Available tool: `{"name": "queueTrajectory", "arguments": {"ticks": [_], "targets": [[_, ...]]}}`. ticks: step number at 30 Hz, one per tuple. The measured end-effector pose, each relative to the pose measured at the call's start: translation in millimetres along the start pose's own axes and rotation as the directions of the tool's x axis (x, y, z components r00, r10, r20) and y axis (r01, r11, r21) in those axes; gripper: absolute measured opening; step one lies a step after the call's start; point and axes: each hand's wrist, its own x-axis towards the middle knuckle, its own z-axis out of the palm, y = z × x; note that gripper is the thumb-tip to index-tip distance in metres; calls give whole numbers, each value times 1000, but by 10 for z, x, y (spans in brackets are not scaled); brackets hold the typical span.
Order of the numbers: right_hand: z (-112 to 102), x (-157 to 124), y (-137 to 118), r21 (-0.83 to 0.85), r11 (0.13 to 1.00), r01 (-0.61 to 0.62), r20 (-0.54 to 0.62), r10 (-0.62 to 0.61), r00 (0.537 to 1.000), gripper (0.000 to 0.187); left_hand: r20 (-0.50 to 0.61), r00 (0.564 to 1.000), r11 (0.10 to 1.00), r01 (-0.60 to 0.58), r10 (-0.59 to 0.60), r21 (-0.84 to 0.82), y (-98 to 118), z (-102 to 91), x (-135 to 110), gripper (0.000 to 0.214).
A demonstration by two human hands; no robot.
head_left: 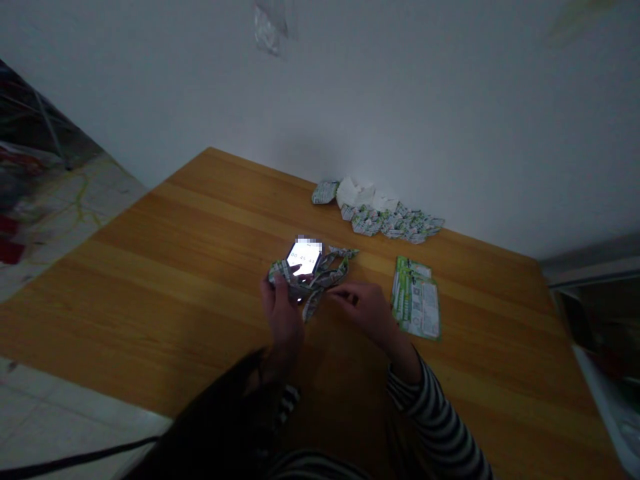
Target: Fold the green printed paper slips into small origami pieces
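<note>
Holding folded paper over table, by phone: left hand curled round its left end, right hand with fingertips pinched together on its right edge. Presumed light, springy, easily creased or torn; best gripped at thick folds, gently.

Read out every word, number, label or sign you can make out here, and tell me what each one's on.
"00 45": phone; the digits after it are too blurred.
Cards: printed, but too small and blurred to read.
Held paper: print too blurred to read.
Folded papers farther back: print too small to read.
</note>
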Motion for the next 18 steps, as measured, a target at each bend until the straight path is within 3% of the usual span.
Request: {"name": "queueTrajectory", "arguments": {"ticks": [3,9,14,18], "targets": [[202,60,-12,-206,970,130,151,-100,983,18,48,999,1000,-11,12,-7,-14,4,-51,29],[402,134,-29,-414,886,210,267,-102,958,19,25,999,999,-37,38,-10,-36,-12,-48,29],[490,185,-26,-433,881,189,243,-88,966,23,43,999,1000,-30,30,8,-36,-13,-38,30],[354,135,-5,-376,915,145,162,-89,983,18,44,999,1000,-29,29,-12,-20,-14,-29,29]]}}
